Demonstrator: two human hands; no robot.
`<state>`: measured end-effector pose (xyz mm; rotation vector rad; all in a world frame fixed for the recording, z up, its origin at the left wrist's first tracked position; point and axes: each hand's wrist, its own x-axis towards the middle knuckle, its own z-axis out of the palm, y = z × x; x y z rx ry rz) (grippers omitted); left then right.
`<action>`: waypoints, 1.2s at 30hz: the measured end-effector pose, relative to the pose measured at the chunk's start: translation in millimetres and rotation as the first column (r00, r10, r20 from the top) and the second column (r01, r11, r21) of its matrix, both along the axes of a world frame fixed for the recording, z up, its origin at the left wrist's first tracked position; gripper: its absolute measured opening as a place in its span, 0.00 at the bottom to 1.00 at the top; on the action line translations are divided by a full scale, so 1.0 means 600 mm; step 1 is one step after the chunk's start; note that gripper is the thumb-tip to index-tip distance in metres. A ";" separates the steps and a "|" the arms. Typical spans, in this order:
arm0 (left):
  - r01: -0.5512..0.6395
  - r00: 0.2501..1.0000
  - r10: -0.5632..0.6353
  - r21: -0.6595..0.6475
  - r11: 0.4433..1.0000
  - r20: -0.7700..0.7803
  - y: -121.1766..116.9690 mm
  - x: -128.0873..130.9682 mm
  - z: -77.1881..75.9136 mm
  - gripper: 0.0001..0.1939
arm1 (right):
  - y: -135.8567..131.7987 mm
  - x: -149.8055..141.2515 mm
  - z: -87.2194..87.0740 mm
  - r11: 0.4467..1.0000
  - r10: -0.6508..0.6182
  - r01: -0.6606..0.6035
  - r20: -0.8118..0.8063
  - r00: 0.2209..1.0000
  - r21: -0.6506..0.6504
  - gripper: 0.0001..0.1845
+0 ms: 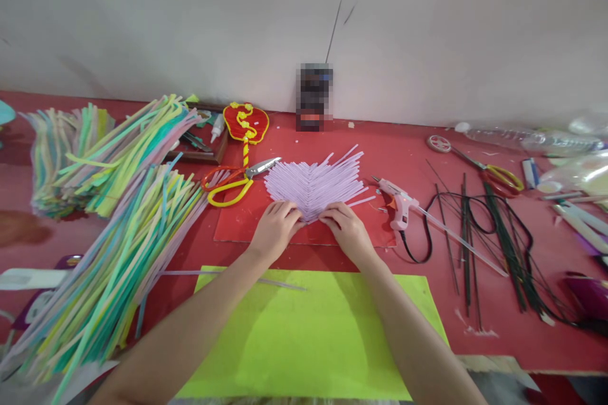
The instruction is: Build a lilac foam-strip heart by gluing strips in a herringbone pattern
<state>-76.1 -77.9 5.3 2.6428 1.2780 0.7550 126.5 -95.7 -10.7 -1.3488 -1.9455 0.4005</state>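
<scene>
A lilac, leaf-shaped piece (pixel 311 180) made of many pipe cleaners laid in a V pattern lies on a red board (pixel 237 228). My left hand (pixel 280 224) pinches its lower left edge, fingers closed. At the lower right edge, my right hand (pixel 346 228) grips it the same way, thumb and fingers together near the pointed bottom. Some pipe-cleaner ends stick out loosely at the upper right. Close by on the left are scissors (pixel 229 192) with red and yellow handles. To the right rests a pink glue gun (pixel 401 202) with a clear glue stick in its back.
Bundles of pastel pipe cleaners (pixel 128 266) cover the left side. A yellow-green sheet (pixel 313 335) lies under my forearms, with a single lilac stem on it. Dark stems (pixel 506 247), a black cord and second scissors (pixel 501 178) are at right. A red fan-shaped ornament (pixel 246 123) lies behind.
</scene>
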 end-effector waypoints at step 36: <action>-0.030 0.987 0.046 -0.104 0.994 0.155 -0.001 -0.005 -0.009 0.13 | -0.018 -0.029 0.007 0.997 -0.006 0.000 0.086 0.996 0.076 0.11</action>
